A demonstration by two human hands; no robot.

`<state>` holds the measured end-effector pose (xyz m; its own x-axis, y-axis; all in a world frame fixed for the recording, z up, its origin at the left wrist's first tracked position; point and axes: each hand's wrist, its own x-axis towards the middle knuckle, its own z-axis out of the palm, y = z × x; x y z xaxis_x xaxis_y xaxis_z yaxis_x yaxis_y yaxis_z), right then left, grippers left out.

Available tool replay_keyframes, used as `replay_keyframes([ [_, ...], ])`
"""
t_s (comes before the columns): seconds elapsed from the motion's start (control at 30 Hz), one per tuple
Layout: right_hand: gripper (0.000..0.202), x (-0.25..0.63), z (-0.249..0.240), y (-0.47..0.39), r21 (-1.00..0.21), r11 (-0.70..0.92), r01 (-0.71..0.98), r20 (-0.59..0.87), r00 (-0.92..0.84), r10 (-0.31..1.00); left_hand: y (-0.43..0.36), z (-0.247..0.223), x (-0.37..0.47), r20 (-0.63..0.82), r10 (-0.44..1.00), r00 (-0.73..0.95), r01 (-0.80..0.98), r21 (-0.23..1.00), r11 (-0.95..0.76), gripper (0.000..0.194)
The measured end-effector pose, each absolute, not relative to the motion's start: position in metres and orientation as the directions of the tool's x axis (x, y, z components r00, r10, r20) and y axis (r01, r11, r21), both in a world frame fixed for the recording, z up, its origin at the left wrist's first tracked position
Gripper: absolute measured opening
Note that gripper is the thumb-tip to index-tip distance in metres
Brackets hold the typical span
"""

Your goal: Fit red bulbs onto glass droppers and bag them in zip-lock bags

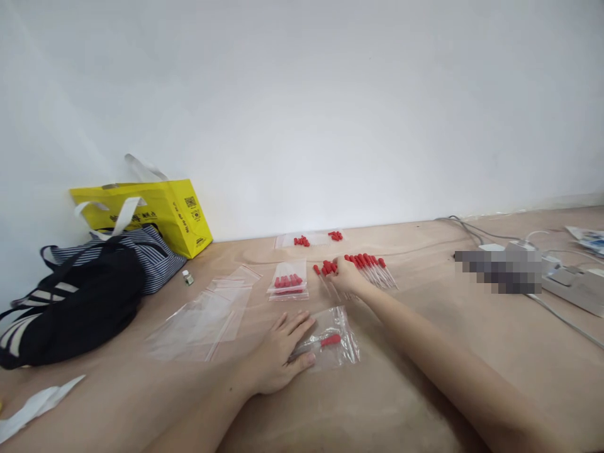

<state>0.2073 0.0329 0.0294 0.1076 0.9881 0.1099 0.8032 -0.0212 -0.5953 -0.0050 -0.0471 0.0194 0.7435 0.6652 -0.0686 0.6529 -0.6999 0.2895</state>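
My left hand [285, 352] lies with its fingers spread over a clear zip bag [346, 343]. Inside that bag is one dropper [331, 340] with a red rubber bulb. My right hand [348, 277] reaches to a row of droppers [370, 263] with red bulbs and thin clear stems, its fingers bent around a dropper at the row's left part. The fingertips there are partly hidden. At the row's left end one dropper [317, 269] lies apart. Left of the row are stacked zip bags [287, 280] holding red-bulbed droppers.
Several flat clear bags [207, 314] are spread on the left. Near the wall lies a clear bag [321, 240] with red-bulbed pieces. A small bottle [187, 277], a black bag [89, 302] and a yellow bag [189, 214] stand left. Cables and a power strip [578, 286] lie right.
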Motion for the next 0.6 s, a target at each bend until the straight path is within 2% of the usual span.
replay_keyframes([
  [0.1, 0.058, 0.227, 0.027, 0.012, -0.709, 0.122, 0.695, 0.209, 0.042, 0.977, -0.047, 0.020, -0.005, -0.064, 0.664, 0.745, 0.651, 0.285, -0.703, 0.055],
  [0.17, 0.065, 0.239, 0.019, -0.004, -0.834, 0.206, 0.511, 0.261, 0.037, 0.965, -0.048, 0.021, -0.004, -0.064, 0.669, 0.741, 0.655, 0.286, -0.699, 0.055],
  [0.27, 0.063, 0.248, 0.002, -0.027, -0.953, 0.210, 0.218, 0.235, 0.095, 0.967, -0.048, 0.022, -0.003, -0.054, 0.676, 0.735, 0.660, 0.290, -0.693, 0.054],
  [0.43, 0.054, 0.239, -0.016, -0.048, -0.981, 0.168, -0.101, 0.140, 0.237, 0.961, -0.050, 0.022, 0.000, -0.041, 0.689, 0.724, 0.668, 0.291, -0.685, 0.053],
  [0.6, 0.052, 0.223, -0.016, -0.056, -0.950, 0.077, -0.302, 0.023, 0.177, 0.984, -0.052, 0.024, 0.001, -0.031, 0.706, 0.708, 0.680, 0.299, -0.669, 0.051],
])
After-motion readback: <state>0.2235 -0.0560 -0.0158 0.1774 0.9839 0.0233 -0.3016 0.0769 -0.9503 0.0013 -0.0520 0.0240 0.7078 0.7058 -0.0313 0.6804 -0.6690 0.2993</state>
